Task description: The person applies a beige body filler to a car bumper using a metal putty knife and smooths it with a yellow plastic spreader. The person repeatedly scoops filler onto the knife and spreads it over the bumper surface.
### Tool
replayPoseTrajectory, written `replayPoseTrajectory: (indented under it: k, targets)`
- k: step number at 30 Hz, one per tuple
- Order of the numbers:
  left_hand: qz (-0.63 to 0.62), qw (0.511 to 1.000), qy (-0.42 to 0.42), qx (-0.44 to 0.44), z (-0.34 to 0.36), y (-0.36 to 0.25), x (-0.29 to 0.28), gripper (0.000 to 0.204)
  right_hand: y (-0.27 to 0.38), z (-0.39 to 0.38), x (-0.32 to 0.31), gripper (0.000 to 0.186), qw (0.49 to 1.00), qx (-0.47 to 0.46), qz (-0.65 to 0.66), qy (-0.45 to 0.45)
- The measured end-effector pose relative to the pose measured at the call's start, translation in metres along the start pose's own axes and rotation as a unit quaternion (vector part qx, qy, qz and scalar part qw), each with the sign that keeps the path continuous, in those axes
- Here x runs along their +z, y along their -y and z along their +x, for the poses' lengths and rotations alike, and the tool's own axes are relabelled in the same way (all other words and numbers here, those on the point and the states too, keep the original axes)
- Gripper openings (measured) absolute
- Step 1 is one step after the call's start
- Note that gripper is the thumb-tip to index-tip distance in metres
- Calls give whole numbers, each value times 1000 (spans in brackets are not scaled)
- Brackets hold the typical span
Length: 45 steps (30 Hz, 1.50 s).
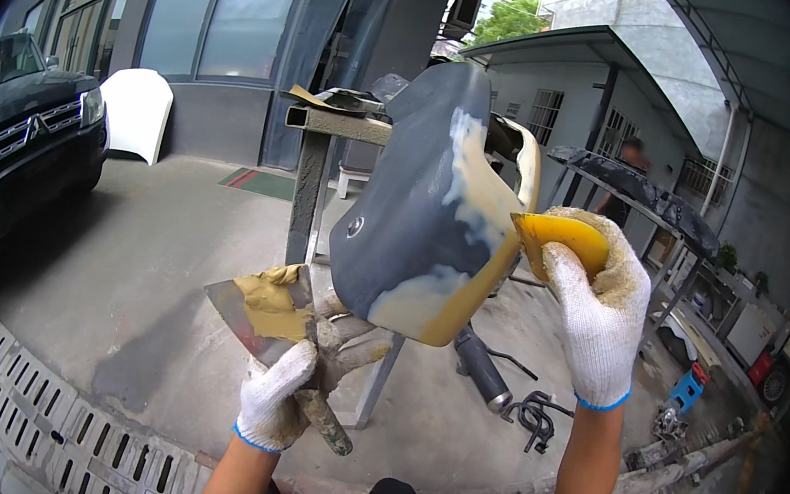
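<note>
A dark grey body panel [396, 237] with patches of beige and tan filler stands tilted on a metal stand [307, 194] in front of me. My left hand [284, 393], in a white glove, grips a metal putty knife [236, 303] with a crusted handle, low and left of the panel; a lump of tan putty [271, 300] sits on its blade. My right hand [597, 316], in a white glove stained at the fingers, pinches a yellow spreader [559, 232] at the panel's right edge; whether the spreader touches it I cannot tell.
A black car [16, 143] is at left, near a white panel [135, 109]. At right, a person [629, 159] stands behind a stand holding another dark part [636, 185]. A grey cylinder [484, 371], black hooks [537, 419] and a blue item [686, 389] lie low; a drain grate [28, 418] runs nearby.
</note>
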<state>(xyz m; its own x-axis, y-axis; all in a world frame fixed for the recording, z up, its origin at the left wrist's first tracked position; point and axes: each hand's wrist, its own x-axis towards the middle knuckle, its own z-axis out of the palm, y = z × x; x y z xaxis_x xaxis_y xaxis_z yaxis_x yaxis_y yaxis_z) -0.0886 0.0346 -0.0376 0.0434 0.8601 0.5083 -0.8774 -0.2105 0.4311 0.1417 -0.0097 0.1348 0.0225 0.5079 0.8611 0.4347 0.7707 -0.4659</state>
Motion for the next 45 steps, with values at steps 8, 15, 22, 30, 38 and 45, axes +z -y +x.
replayPoseTrajectory:
  k: [8, 15, 22, 30, 38, 45]
  targets:
    - [11, 1000, 11, -11, 3, -17, 33, 37, 5, 7, 10, 23, 999, 26, -17, -13]
    - [163, 986, -29, -25, -3, 0, 14, 50, -1, 8, 12, 22, 1000, 12, -23, -18]
    - [126, 992, 1, -4, -5, 1, 26, 44, -7, 11, 11, 22, 999, -26, -32, 7]
    - [146, 989, -17, -8, -6, -4, 20, 40, -6, 13, 17, 21, 998, -37, -53, 0]
    - [175, 984, -8, -22, -3, -6, 15, 39, -11, 10, 23, 19, 996, -48, -76, -13]
    - [169, 985, 7, -20, -2, -14, 22, 27, -25, 1, 30, 23, 992, -80, -83, -42]
